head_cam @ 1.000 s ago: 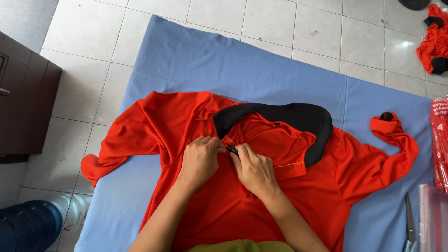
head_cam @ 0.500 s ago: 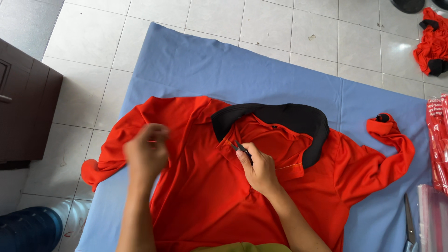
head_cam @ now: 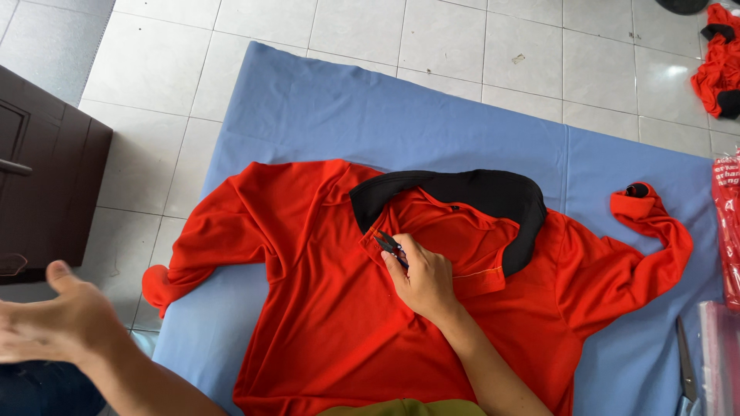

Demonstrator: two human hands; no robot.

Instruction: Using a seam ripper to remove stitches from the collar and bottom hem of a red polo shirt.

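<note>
Here | smooth red shirt (head_cam: 331,308), black collar (head_cam: 478,192) | right hand (head_cam: 425,281) pinches small black snips (head_cam: 389,246) at placket | left hand (head_cam: 58,323) open, empty, well apart

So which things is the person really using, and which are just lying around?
In use:
right hand
small black snips
red shirt with black collar
blue mat

Lying about:
scissors
red clothes pile
red packets
dark cabinet
</note>
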